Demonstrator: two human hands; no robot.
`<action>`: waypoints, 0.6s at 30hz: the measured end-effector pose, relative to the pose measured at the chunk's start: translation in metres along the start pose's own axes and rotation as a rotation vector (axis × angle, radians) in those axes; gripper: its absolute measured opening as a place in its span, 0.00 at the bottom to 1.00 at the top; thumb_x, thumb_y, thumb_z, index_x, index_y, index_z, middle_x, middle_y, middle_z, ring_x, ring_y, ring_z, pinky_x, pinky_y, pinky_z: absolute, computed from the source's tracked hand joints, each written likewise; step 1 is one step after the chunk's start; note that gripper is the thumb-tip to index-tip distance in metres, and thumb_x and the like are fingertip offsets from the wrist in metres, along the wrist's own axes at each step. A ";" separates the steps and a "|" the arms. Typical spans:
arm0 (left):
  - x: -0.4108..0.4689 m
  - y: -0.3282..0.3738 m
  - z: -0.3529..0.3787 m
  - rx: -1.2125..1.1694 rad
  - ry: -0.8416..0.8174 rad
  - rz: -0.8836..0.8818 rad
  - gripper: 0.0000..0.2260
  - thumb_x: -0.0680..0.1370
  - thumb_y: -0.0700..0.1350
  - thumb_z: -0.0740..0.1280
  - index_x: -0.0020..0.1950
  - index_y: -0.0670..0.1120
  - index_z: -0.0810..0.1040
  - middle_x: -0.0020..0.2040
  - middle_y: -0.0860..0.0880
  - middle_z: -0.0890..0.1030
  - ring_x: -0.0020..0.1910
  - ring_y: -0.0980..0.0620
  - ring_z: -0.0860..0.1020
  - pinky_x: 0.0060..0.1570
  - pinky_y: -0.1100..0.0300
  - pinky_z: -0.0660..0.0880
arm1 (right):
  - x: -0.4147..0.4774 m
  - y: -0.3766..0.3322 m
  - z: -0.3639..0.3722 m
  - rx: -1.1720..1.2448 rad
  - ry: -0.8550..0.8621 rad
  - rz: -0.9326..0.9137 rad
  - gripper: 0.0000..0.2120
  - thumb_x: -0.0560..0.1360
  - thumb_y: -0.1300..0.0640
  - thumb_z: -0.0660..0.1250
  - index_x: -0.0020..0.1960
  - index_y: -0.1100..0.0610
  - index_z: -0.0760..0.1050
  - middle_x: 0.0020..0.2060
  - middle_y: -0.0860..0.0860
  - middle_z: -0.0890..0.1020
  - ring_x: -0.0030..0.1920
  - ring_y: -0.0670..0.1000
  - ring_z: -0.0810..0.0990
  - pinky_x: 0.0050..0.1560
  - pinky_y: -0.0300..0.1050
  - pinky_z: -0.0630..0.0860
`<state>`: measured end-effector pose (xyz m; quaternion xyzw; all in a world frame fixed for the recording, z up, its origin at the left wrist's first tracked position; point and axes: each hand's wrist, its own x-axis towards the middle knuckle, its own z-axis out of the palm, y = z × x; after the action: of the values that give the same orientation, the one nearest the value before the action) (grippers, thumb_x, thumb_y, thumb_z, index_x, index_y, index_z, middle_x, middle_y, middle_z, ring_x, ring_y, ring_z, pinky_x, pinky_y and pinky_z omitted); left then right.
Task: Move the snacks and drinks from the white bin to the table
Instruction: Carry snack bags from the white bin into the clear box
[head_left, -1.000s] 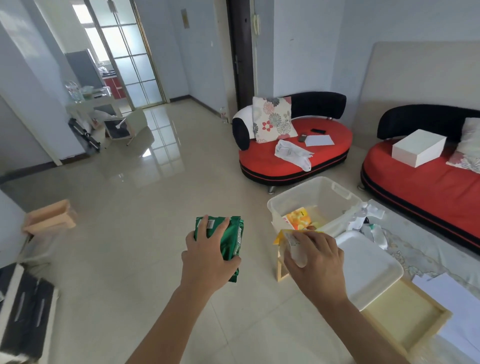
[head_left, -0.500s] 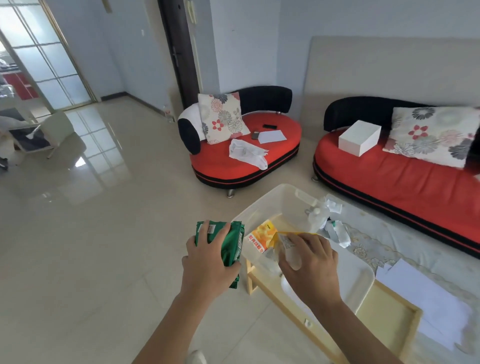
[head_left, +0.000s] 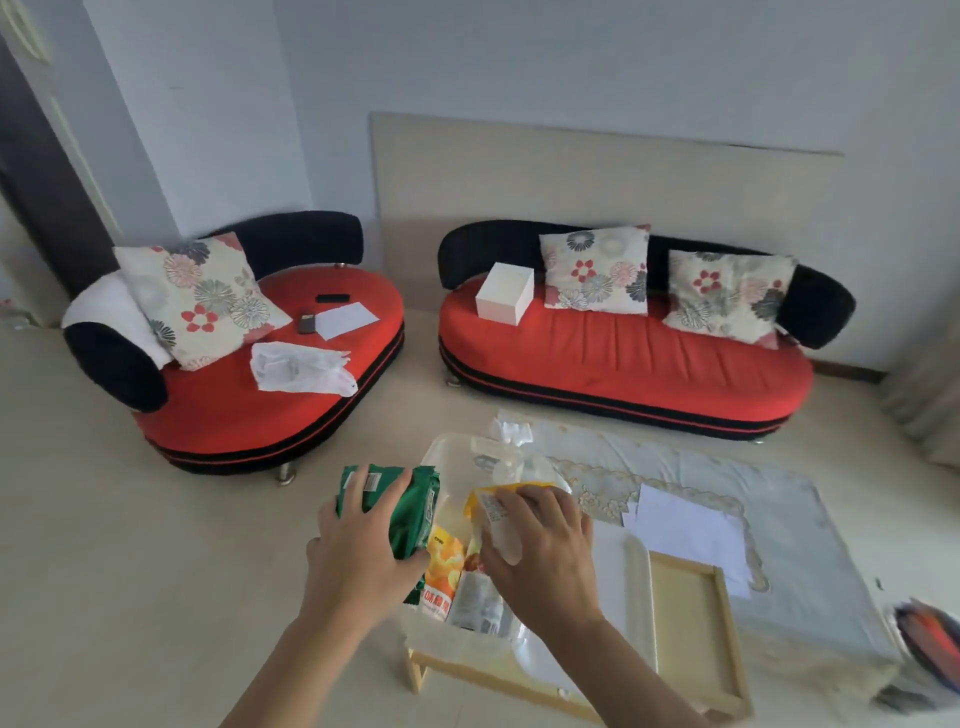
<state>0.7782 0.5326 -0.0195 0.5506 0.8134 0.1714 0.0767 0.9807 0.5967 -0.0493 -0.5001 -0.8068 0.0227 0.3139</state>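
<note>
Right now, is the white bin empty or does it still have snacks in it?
Not empty. An orange snack bag and a clear packet lie inside the white bin.

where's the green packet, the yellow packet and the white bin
green packet (head_left: 415, 512), head view, its right side beside the left hand's fingers
yellow packet (head_left: 480, 500), head view, top corner above the right hand
white bin (head_left: 447, 451), head view, far rim
</note>
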 end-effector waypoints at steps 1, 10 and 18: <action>0.009 -0.004 0.000 0.001 -0.011 0.028 0.40 0.71 0.61 0.70 0.79 0.65 0.55 0.81 0.51 0.51 0.74 0.42 0.59 0.63 0.42 0.75 | 0.003 -0.005 0.003 -0.012 0.015 0.018 0.20 0.74 0.39 0.65 0.60 0.48 0.80 0.57 0.45 0.79 0.61 0.53 0.75 0.54 0.52 0.74; 0.070 -0.019 0.026 0.006 -0.119 0.151 0.41 0.72 0.61 0.72 0.80 0.65 0.54 0.81 0.50 0.52 0.76 0.40 0.59 0.63 0.40 0.74 | 0.015 -0.021 0.037 -0.057 0.048 0.182 0.19 0.73 0.41 0.68 0.60 0.48 0.80 0.57 0.45 0.80 0.63 0.54 0.74 0.54 0.54 0.72; 0.098 -0.027 0.079 0.071 -0.231 0.138 0.39 0.74 0.61 0.70 0.80 0.64 0.53 0.81 0.49 0.52 0.74 0.38 0.60 0.61 0.39 0.75 | 0.007 -0.007 0.085 -0.053 0.021 0.314 0.20 0.71 0.42 0.71 0.59 0.49 0.81 0.56 0.48 0.81 0.61 0.57 0.76 0.53 0.55 0.71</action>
<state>0.7423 0.6291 -0.0969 0.6236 0.7650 0.0829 0.1382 0.9277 0.6226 -0.1113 -0.6286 -0.7155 0.0449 0.3015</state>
